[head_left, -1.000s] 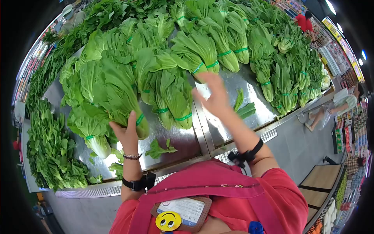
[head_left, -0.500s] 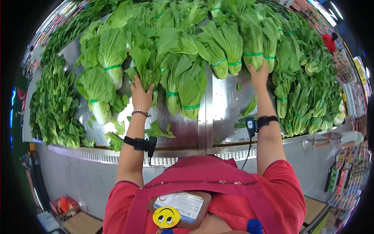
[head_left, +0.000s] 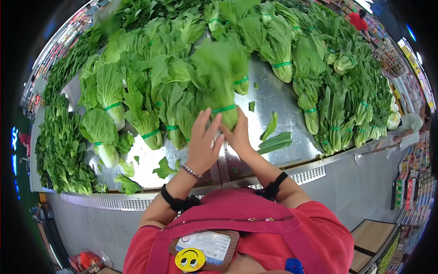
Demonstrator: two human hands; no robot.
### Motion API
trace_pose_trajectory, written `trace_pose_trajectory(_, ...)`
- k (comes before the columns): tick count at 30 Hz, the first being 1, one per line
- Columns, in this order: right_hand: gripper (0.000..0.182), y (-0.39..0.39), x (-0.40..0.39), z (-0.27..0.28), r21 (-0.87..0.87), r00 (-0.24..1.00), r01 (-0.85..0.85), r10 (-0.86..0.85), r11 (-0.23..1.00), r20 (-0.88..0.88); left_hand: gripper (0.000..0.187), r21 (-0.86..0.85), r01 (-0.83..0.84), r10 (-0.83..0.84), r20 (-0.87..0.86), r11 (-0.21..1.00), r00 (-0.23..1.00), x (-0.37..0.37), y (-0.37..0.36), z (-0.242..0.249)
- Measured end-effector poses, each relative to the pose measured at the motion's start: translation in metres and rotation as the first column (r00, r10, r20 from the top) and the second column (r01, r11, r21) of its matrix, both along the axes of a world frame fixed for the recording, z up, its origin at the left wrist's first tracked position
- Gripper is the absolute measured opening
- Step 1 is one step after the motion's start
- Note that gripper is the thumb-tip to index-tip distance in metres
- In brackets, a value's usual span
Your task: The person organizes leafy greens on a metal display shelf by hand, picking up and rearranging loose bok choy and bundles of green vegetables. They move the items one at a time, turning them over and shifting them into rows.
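Note:
My right hand (head_left: pixel 238 132) grips the pale stem base of a bunch of leafy greens (head_left: pixel 224 91), bound with a green tape band. Its leaf end is blurred by motion and points away from me. Just left of that base is my left hand (head_left: pixel 204 139), fingers apart and fingertips right at the stems. Several banded bunches lie in a row left of my hands, among them a short bunch (head_left: pixel 147 123) with a green band. Another banded bunch (head_left: pixel 278 50) rests to the right, stem end towards me.
The greens lie on a metal display counter (head_left: pixel 292 118) with a grated front edge. Loose leaves (head_left: pixel 274 142) are scattered on it. Napa cabbages (head_left: pixel 109 91) lie at left, dark loose greens (head_left: pixel 57 150) further left. A person in red (head_left: pixel 358 22) stands far right, near shelves.
My left hand has let go of the short bunch, which lies in the row, and moved right. My right hand has brought its bunch left and nearer. The view has shifted.

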State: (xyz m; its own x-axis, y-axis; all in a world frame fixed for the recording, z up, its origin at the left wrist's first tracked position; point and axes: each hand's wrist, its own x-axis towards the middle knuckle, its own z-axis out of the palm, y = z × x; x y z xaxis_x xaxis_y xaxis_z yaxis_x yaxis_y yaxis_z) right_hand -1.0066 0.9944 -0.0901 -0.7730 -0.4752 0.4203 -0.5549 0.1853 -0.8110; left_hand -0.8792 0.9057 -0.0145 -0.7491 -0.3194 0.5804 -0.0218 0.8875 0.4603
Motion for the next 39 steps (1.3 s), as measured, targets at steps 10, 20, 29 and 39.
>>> trace_pose_trajectory(10, 0.072, 0.035, -0.191, 0.067, 0.008, 0.885, 0.351, -0.328, 0.937, -0.331, 0.07, -0.152, -0.165, 0.183, 0.114, 0.975, 0.977, -0.096, 0.02, -0.004)
trace_pose_trajectory(20, 0.097, 0.014, -0.244, 0.077, 0.227, 0.764, 0.557, -0.385, 0.799, -0.518, 0.074, -0.188, -0.203, 0.246, 0.247, 0.961, 0.937, -0.122, -0.003, -0.015)
trace_pose_trajectory(29, 0.089, -0.021, -0.188, 0.057, 0.399, 0.875, 0.423, -0.253, 0.814, -0.412, 0.076, -0.344, -0.227, 0.333, 0.289, 0.911, 0.898, -0.134, 0.008, -0.01)
trace_pose_trajectory(39, 0.085, 0.127, -0.2, 0.028, 0.429, 0.594, 0.8, -0.647, 0.418, -0.477, 0.064, -0.175, -0.158, 0.199, 0.257, 0.972, 0.946, -0.11, 0.009, -0.002)
